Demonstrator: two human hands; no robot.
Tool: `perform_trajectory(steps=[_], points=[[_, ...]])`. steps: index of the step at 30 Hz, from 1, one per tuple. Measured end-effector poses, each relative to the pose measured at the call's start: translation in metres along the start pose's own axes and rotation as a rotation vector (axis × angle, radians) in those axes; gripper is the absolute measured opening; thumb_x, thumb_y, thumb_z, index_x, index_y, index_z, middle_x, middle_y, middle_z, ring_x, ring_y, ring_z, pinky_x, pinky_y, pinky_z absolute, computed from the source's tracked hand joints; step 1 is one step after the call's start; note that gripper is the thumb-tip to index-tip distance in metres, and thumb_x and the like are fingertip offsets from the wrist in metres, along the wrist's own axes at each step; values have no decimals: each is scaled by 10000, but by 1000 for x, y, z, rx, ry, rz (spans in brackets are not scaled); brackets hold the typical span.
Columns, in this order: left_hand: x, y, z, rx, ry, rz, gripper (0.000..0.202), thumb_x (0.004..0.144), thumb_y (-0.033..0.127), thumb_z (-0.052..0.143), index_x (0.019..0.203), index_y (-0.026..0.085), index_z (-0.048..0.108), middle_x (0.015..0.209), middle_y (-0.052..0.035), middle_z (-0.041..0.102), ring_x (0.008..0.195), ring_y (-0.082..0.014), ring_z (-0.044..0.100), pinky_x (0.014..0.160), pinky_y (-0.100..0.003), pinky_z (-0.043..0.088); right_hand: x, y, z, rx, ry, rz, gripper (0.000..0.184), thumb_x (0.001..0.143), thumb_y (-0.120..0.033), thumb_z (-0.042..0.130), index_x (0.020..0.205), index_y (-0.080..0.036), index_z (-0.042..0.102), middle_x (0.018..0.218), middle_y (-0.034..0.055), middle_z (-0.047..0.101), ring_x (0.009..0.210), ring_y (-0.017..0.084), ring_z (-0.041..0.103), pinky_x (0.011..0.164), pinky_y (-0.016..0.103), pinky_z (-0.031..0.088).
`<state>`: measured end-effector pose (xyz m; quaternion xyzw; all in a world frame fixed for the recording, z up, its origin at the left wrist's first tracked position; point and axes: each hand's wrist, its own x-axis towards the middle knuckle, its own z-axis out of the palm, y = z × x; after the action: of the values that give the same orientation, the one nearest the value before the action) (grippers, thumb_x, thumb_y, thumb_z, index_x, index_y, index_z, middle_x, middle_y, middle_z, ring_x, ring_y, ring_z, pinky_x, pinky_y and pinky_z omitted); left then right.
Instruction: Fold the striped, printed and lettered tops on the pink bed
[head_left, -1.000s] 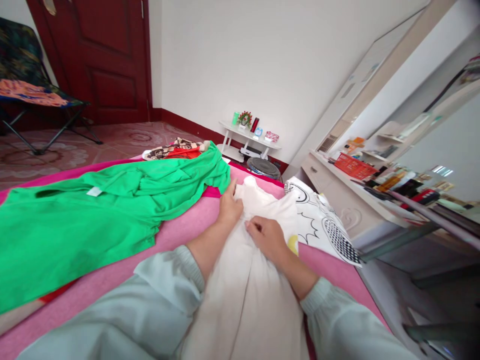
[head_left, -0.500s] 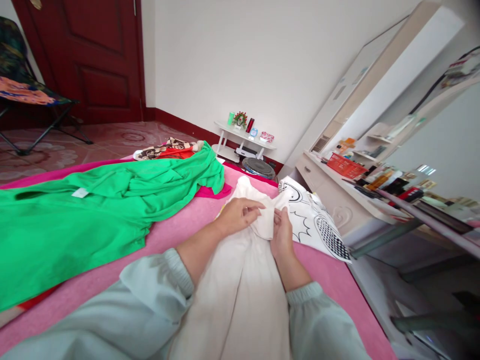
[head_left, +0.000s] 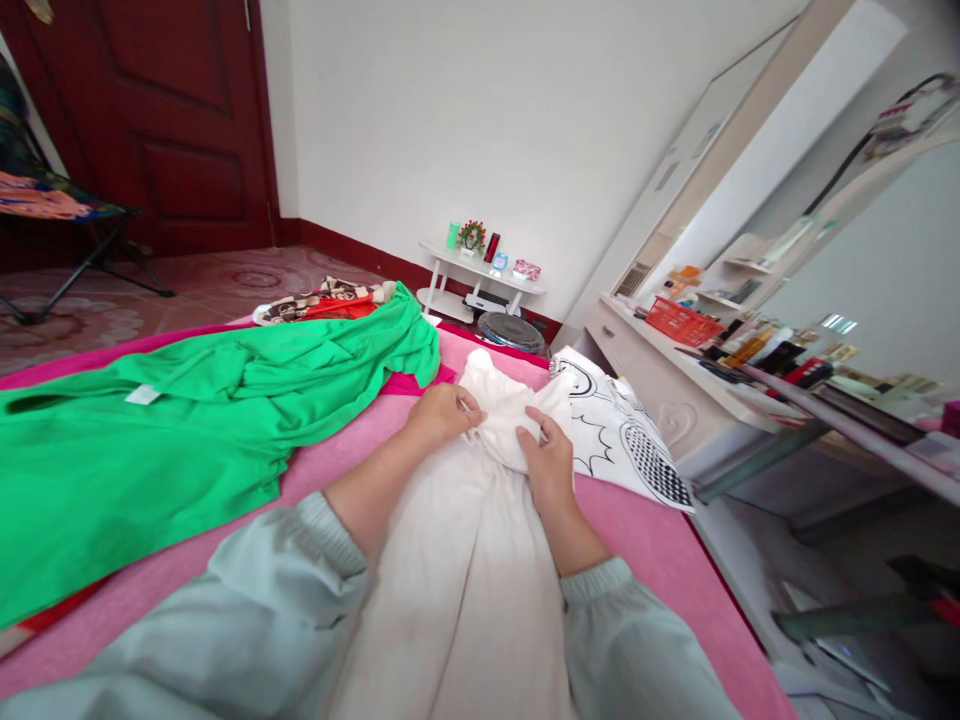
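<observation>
A cream-white garment (head_left: 480, 560) lies lengthwise on the pink bed cover (head_left: 337, 450) in front of me. My left hand (head_left: 439, 415) pinches a bunched fold of it near its far end, fingers closed on the cloth. My right hand (head_left: 547, 462) grips the same bunch from the right, fingers curled round it. Both arms wear pale blue-grey sleeves.
A large green garment (head_left: 187, 420) spreads over the left of the bed. A white cloth with black cartoon print (head_left: 622, 435) lies to the right. Beyond stand a small white shelf table (head_left: 480, 275), a dressing table (head_left: 675, 400) with bottles and a red basket, a dark red door and a folding chair.
Both hands went from pressing flat on the white garment to lifting and gathering its far end into a bunch. The view has shifted slightly right.
</observation>
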<state>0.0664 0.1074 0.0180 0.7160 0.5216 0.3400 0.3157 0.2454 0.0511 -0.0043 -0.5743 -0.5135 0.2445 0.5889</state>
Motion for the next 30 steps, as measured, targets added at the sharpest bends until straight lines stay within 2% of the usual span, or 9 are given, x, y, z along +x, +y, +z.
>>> perform_trajectory(steps=[3, 7, 11, 13, 16, 19, 24, 27, 30], points=[[6, -6, -8, -42, -23, -73, 254, 651, 425, 684, 701, 176, 695, 605, -6, 639, 523, -131, 543, 461, -213, 345, -1, -3, 2, 6, 1, -2, 472, 717, -320, 628, 1164, -174, 593, 1092, 81, 674, 975, 230, 626, 848, 378, 511], [4, -7, -23, 53, -85, -113, 296, 616, 473, 697, 603, 179, 667, 550, -2, 614, 487, -123, 514, 430, -211, 315, 0, 0, 0, -178, 42, -15, 398, 678, -289, 640, 1056, -166, 662, 1094, 84, 676, 980, 240, 621, 919, 393, 471], [1, -5, -38, -35, -367, -45, 263, 552, 399, 754, 659, 170, 680, 573, 8, 623, 487, -107, 505, 437, -200, 345, 3, 7, -3, -160, 64, 14, 401, 694, -301, 612, 1068, -166, 663, 1040, 78, 694, 911, 231, 640, 840, 364, 506], [1, -6, -40, -119, -434, -46, 224, 551, 331, 753, 678, 167, 670, 574, 15, 624, 485, -105, 516, 447, -198, 368, 2, 7, -4, -135, 67, 17, 401, 700, -301, 604, 1072, -162, 660, 1034, 78, 693, 900, 225, 638, 824, 352, 508], [2, -8, -36, -127, -241, -144, 168, 600, 297, 709, 663, 163, 628, 506, 24, 585, 438, -107, 513, 432, -201, 367, 0, 1, -3, -119, 98, 23, 408, 694, -293, 603, 1073, -153, 660, 990, 76, 693, 830, 208, 630, 787, 332, 506], [4, -11, -34, -27, -9, -158, 144, 599, 273, 691, 653, 167, 609, 460, 36, 555, 420, -102, 506, 420, -190, 344, -2, -7, -2, -85, 111, 68, 456, 682, -288, 597, 1108, -133, 645, 803, 50, 682, 643, 172, 585, 626, 294, 495], [8, -13, -49, -205, -126, -94, 92, 553, 186, 661, 634, 155, 631, 500, 42, 577, 455, -94, 508, 441, -181, 365, -4, -13, -1, -146, 128, 47, 445, 642, -210, 551, 1060, -112, 668, 622, -13, 576, 494, 107, 425, 487, 235, 377], [11, -1, -51, -336, -19, -36, 147, 617, 164, 585, 736, 143, 668, 682, 3, 665, 594, -112, 579, 547, -196, 440, -6, -14, -1, -211, 85, 16, 420, 615, -152, 484, 983, -140, 686, 526, -60, 461, 440, 87, 329, 453, 223, 307], [8, 20, -31, -402, 78, 102, 252, 728, 196, 516, 917, 145, 676, 884, -35, 702, 767, -143, 633, 691, -240, 493, -7, -16, 1, -243, 48, 11, 387, 596, -140, 457, 914, -156, 676, 569, -58, 479, 432, 82, 332, 448, 222, 301]])
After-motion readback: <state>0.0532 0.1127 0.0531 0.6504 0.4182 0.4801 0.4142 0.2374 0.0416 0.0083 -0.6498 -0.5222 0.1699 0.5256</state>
